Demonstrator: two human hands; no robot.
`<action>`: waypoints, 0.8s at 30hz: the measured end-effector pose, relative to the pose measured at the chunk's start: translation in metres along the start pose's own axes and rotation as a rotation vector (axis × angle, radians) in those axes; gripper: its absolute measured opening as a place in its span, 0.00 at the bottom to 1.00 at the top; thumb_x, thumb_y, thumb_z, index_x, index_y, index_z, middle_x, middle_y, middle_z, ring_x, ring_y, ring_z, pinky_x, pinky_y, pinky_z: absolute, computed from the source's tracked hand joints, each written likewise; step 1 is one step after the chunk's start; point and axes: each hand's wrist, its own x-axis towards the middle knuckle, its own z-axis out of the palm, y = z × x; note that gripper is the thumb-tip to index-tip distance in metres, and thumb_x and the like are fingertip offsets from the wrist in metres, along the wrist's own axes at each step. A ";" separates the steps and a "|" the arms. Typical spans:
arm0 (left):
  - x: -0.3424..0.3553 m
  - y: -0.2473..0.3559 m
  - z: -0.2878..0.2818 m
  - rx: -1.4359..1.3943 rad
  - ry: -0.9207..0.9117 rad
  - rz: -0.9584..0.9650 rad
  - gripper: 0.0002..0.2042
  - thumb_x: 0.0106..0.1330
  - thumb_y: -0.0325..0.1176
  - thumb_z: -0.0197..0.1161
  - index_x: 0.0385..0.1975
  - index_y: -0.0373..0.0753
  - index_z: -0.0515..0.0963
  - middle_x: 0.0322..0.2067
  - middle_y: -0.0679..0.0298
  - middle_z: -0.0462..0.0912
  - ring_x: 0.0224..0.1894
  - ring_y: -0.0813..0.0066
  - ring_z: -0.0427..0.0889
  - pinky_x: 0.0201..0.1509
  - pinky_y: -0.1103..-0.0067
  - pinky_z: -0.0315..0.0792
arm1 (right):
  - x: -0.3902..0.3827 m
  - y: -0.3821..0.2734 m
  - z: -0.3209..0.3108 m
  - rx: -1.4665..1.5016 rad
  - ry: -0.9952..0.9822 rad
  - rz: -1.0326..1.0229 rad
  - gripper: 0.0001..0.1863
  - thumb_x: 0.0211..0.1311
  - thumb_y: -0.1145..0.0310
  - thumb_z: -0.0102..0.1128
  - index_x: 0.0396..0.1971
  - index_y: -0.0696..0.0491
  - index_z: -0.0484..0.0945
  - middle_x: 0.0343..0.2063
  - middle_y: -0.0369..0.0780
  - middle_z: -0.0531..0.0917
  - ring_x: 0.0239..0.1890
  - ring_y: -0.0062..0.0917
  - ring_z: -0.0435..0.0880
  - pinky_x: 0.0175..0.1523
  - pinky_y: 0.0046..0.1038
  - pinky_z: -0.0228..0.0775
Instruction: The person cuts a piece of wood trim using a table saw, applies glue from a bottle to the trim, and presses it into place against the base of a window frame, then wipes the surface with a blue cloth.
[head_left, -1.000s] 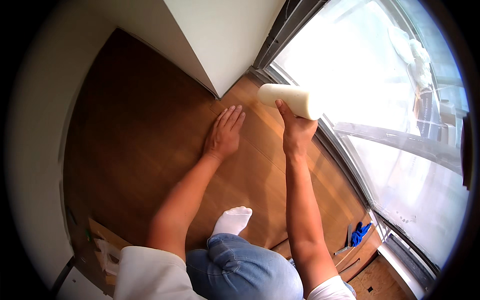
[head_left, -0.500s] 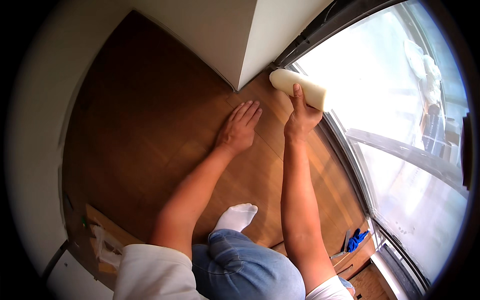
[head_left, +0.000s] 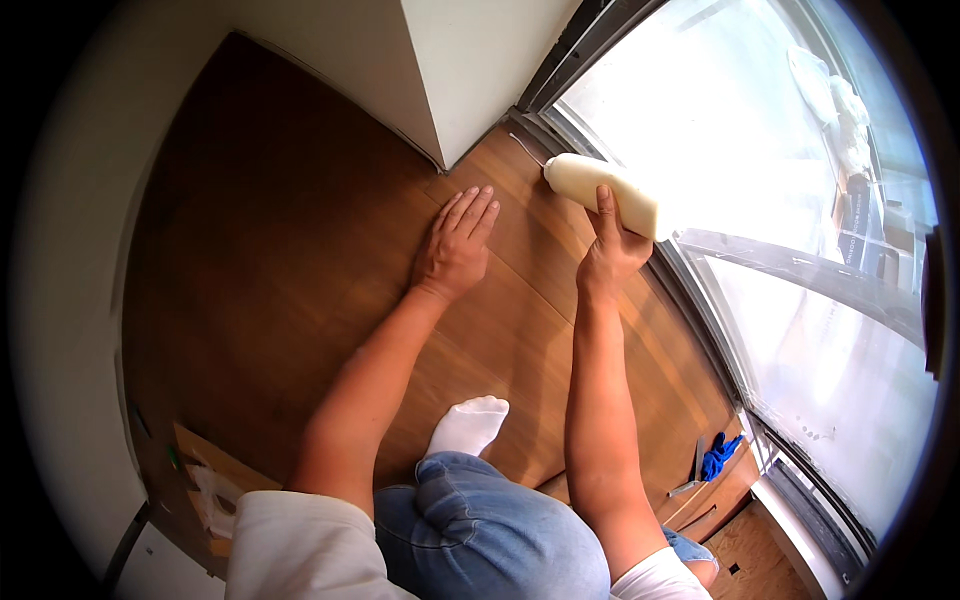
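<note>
Item one: my right grip [head_left: 612, 255], clasping cream cylinder [head_left: 590, 183] above wood floor [head_left: 300, 300], near window [head_left: 820, 330]; thumb lying across near side, apparently steadying its tilt. Thin pale line [head_left: 523, 149] extending from far end; spout or strand, I cannot tell. Item two: my left grip [head_left: 455, 245], holding nothing, fingers extended, resting palm-down near wall corner [head_left: 425, 90], probably bracing my lean.
</note>
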 end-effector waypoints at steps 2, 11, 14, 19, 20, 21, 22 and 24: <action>0.000 0.001 0.000 0.004 -0.012 0.000 0.29 0.59 0.21 0.59 0.65 0.35 0.75 0.71 0.56 0.72 0.74 0.57 0.68 0.80 0.61 0.61 | -0.001 -0.003 -0.017 -0.055 0.005 -0.017 0.23 0.67 0.74 0.73 0.57 0.66 0.76 0.54 0.46 0.81 0.56 0.35 0.84 0.58 0.40 0.89; 0.001 0.002 0.001 0.063 -0.042 0.024 0.30 0.60 0.22 0.59 0.67 0.36 0.75 0.71 0.56 0.72 0.74 0.56 0.68 0.80 0.61 0.62 | -0.014 -0.023 -0.095 -0.149 0.097 0.028 0.22 0.68 0.72 0.72 0.58 0.63 0.76 0.55 0.44 0.81 0.58 0.32 0.83 0.58 0.39 0.88; 0.000 0.001 0.000 0.057 -0.057 0.023 0.31 0.59 0.20 0.58 0.68 0.37 0.73 0.73 0.56 0.70 0.74 0.54 0.67 0.80 0.61 0.61 | -0.018 -0.030 -0.116 -0.111 0.161 0.038 0.21 0.67 0.73 0.73 0.56 0.64 0.78 0.53 0.43 0.83 0.55 0.29 0.83 0.56 0.33 0.85; 0.003 0.002 0.005 0.080 -0.040 0.054 0.30 0.59 0.21 0.57 0.67 0.36 0.74 0.71 0.56 0.72 0.74 0.54 0.68 0.80 0.61 0.61 | -0.024 -0.029 -0.166 -0.180 0.269 0.019 0.22 0.66 0.74 0.74 0.57 0.63 0.77 0.52 0.43 0.83 0.54 0.29 0.84 0.55 0.33 0.86; 0.002 0.002 0.005 0.085 -0.036 0.061 0.30 0.59 0.21 0.57 0.67 0.36 0.74 0.71 0.56 0.72 0.74 0.54 0.68 0.80 0.60 0.62 | -0.026 -0.032 -0.176 -0.203 0.277 0.020 0.22 0.67 0.73 0.73 0.57 0.61 0.77 0.53 0.42 0.82 0.56 0.30 0.83 0.55 0.35 0.87; 0.002 0.001 0.005 0.089 -0.032 0.067 0.30 0.59 0.21 0.57 0.67 0.36 0.74 0.71 0.55 0.72 0.73 0.54 0.68 0.80 0.60 0.62 | -0.029 -0.033 -0.185 -0.225 0.286 0.020 0.22 0.67 0.72 0.73 0.58 0.60 0.76 0.54 0.42 0.82 0.57 0.31 0.83 0.56 0.37 0.88; 0.002 0.001 0.005 0.094 -0.028 0.074 0.30 0.59 0.21 0.57 0.67 0.36 0.74 0.71 0.55 0.72 0.73 0.53 0.68 0.80 0.60 0.62 | -0.032 -0.035 -0.193 -0.222 0.305 0.032 0.22 0.67 0.72 0.73 0.58 0.59 0.76 0.54 0.42 0.82 0.56 0.31 0.83 0.56 0.37 0.88; 0.002 0.002 0.005 0.103 -0.036 0.077 0.30 0.60 0.20 0.55 0.67 0.35 0.74 0.71 0.55 0.72 0.73 0.52 0.68 0.80 0.59 0.61 | -0.036 -0.044 -0.204 -0.215 0.346 0.053 0.22 0.68 0.72 0.72 0.58 0.59 0.76 0.53 0.42 0.82 0.55 0.30 0.84 0.56 0.36 0.88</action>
